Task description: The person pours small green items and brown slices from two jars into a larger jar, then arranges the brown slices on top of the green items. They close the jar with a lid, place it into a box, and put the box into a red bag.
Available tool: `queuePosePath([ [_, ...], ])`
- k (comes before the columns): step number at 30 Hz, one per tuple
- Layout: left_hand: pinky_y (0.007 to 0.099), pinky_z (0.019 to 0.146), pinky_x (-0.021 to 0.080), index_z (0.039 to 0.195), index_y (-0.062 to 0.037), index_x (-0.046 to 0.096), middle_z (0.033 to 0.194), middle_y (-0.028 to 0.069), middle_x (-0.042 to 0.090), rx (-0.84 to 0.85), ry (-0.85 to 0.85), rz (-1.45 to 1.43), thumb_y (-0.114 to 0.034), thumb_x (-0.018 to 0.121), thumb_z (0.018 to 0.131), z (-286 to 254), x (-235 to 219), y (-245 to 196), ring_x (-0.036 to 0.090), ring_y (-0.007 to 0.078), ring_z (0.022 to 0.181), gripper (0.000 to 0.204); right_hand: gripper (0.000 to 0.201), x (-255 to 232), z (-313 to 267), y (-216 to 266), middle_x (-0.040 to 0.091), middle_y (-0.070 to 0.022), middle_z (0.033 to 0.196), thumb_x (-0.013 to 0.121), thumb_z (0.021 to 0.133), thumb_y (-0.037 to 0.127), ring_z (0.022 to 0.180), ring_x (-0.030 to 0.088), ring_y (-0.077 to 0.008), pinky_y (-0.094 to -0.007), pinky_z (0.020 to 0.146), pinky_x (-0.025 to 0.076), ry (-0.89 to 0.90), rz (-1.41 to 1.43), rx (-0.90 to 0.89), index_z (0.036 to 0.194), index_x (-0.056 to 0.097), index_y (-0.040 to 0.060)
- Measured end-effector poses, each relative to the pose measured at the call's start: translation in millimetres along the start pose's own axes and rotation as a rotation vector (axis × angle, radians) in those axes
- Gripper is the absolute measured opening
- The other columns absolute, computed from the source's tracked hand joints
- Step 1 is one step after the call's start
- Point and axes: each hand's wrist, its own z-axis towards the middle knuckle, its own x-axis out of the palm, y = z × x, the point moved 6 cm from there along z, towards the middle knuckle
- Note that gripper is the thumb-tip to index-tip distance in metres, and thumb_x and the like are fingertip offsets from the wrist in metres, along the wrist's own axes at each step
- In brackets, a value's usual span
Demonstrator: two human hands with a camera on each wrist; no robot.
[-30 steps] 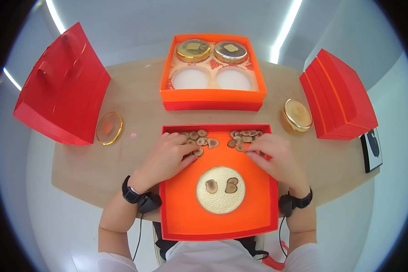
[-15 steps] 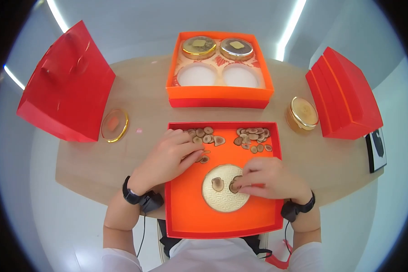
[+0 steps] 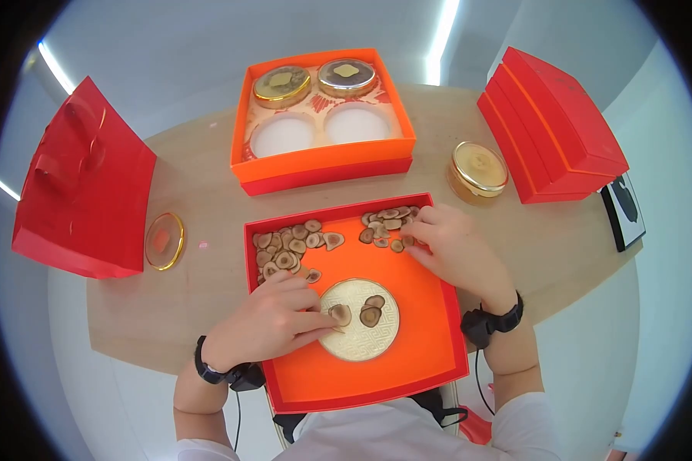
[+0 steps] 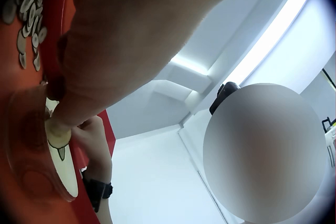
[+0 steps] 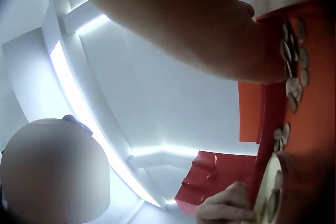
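Note:
My left hand [image 3: 273, 315] pinches a thin brown-rimmed slice [image 4: 59, 134] over the left part of a pale gold patterned disc [image 3: 373, 349]. In the left wrist view, clear round walls show beneath this disc. Two overlapping slices [image 3: 371, 311] lie on its right side, and another slice [image 3: 341, 312] is right at my left fingertips. At the far right corner of the red-rimmed orange tray [image 3: 392, 369], my right hand [image 3: 454, 238] has its fingertips at a pile of slices [image 3: 388, 219]; I cannot tell whether it grips one. A larger pile [image 3: 284, 246] fills the far left corner.
Behind the tray stands an orange box [image 3: 323, 165] with two lidded jars and two round white hollows. A red bag [image 3: 84, 184] and gold-rimmed lid [image 3: 164, 241] are left. To the right are a gold-lidded jar [image 3: 478, 170] and red boxes [image 3: 553, 131].
My left hand has come from the left pile down to the gold disc with a slice. After reaching the disc, my right hand has returned to the right pile. The head view has turned slightly.

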Motion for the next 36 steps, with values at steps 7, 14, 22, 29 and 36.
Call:
queuePosePath([
  [7,0.0373,0.085,0.047,0.102,-0.0171,0.087,0.086,-0.0014,0.066,0.013,0.031,-0.016,-0.018,0.094,0.080,-3,3,2,0.060,0.0194,0.084,0.022,0.022,10,-1,-2,0.067,-0.0079,0.104,0.082,0.087,0.015,0.106,0.064,-0.0291,-0.0426,0.094,0.053,0.106,-0.041,0.012,0.108,0.080,0.0080],
  [14,0.0387,0.090,0.048,0.102,-0.0167,0.086,0.087,-0.0004,0.065,-0.009,0.107,-0.040,-0.023,0.093,0.082,-6,-2,5,0.062,0.0219,0.091,0.022,0.020,20,-1,-11,0.067,-0.0101,0.106,0.082,0.087,0.013,0.107,0.064,-0.0316,-0.0459,0.094,0.054,0.114,0.016,0.009,0.105,0.079,0.0062],
  [22,0.0408,0.095,0.049,0.100,-0.0094,0.080,0.095,0.0036,0.066,-0.006,0.078,-0.104,-0.033,0.093,0.083,-6,5,16,0.063,0.0263,0.100,0.032,0.017,17,5,-3,0.068,-0.0087,0.106,0.082,0.086,0.011,0.103,0.063,-0.0314,-0.0440,0.093,0.053,0.108,0.006,0.003,0.102,0.077,0.0061],
  [29,0.0402,0.093,0.049,0.103,-0.0079,0.080,0.094,0.0051,0.068,-0.120,-0.006,-0.155,-0.030,0.091,0.087,-4,-5,22,0.064,0.0267,0.101,0.029,0.015,15,4,-3,0.069,-0.0069,0.103,0.082,0.088,0.014,0.101,0.064,-0.0288,-0.0430,0.092,0.051,0.105,-0.033,0.035,0.101,0.078,0.0079],
  [36,0.0450,0.099,0.045,0.107,-0.0086,0.081,0.095,0.0023,0.070,-0.440,-0.264,0.150,-0.017,0.088,0.087,-16,-29,58,0.063,0.0251,0.104,0.023,0.012,17,4,-4,0.070,-0.0054,0.099,0.080,0.092,0.019,0.097,0.065,-0.0272,-0.0422,0.088,0.049,0.065,-0.068,-0.023,0.097,0.079,0.0088],
])
